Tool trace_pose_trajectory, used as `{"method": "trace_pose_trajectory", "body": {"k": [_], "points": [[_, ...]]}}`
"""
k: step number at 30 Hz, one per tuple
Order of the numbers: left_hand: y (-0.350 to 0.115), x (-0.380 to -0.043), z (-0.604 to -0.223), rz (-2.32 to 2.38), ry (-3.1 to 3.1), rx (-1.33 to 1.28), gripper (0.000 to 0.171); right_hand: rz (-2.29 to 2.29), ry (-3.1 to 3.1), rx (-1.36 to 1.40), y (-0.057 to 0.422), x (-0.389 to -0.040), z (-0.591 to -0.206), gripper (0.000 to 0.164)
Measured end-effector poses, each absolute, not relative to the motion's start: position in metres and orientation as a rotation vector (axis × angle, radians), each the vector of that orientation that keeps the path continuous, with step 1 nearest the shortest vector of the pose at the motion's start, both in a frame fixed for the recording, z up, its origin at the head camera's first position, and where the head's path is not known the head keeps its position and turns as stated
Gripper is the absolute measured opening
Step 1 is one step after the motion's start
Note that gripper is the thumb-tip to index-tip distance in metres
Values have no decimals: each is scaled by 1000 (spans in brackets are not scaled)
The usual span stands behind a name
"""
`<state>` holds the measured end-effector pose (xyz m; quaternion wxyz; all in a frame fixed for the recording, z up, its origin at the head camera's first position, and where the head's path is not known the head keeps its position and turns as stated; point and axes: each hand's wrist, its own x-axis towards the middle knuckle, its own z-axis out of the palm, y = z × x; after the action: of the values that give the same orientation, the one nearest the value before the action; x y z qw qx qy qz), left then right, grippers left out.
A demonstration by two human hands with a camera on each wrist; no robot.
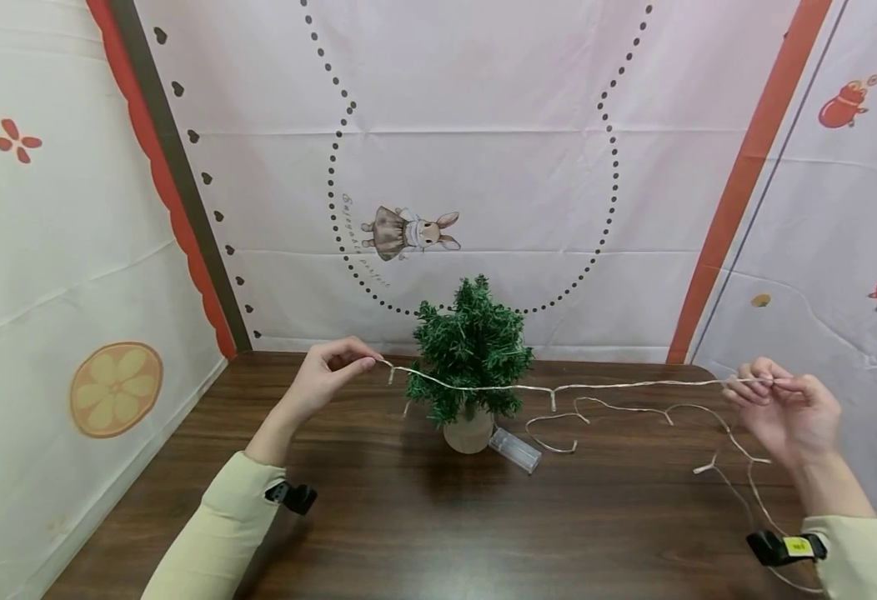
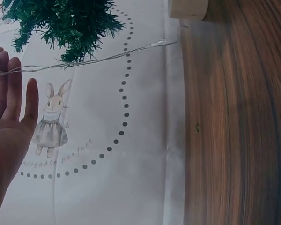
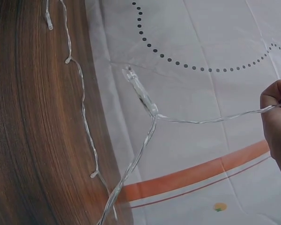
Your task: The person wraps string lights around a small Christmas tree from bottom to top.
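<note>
A string of fairy lights (image 1: pixel 633 384) is stretched almost level between my two hands, passing in front of a small artificial Christmas tree (image 1: pixel 470 342). At the tree's left, thumb and fingertips of my left hand (image 1: pixel 326 375) pinch one part of the clear wire. My right hand (image 1: pixel 787 412), far to the right, pinches another part between thumb and fingers. A tiny bulb (image 1: pixel 553 400) hangs from the taut stretch. In the right wrist view, a bulb (image 3: pixel 141 91) shows close up where wire leaves the right hand (image 3: pixel 278 124).
The tree stands in a pale round pot (image 1: pixel 468 433) on a dark wooden table (image 1: pixel 423 533). Beside the pot lies a clear battery box (image 1: pixel 515 451). Loose light wire (image 1: pixel 709 410) curves over the table's right side. Printed cloth (image 1: pixel 483 192) walls in the back and sides.
</note>
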<state>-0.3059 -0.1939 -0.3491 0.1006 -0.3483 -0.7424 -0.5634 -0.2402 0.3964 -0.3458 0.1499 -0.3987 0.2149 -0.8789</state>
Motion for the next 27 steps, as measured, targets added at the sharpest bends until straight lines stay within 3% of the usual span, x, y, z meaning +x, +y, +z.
{"method": "trace_pose_trajectory", "body": {"k": [9, 21, 27], "points": [[-195, -310, -356, -1698, -2055, -1163, 10, -2528, 594, -1170, 398, -239, -345, 19], [-199, -304, -354, -1854, -1806, -1334, 22, -2555, 1065, -1295, 412, -233, -332, 59], [-196, -306, -348, -1886, -1744, -1301, 12, -2494, 1643, -1326, 421, -226, -315, 52]]}}
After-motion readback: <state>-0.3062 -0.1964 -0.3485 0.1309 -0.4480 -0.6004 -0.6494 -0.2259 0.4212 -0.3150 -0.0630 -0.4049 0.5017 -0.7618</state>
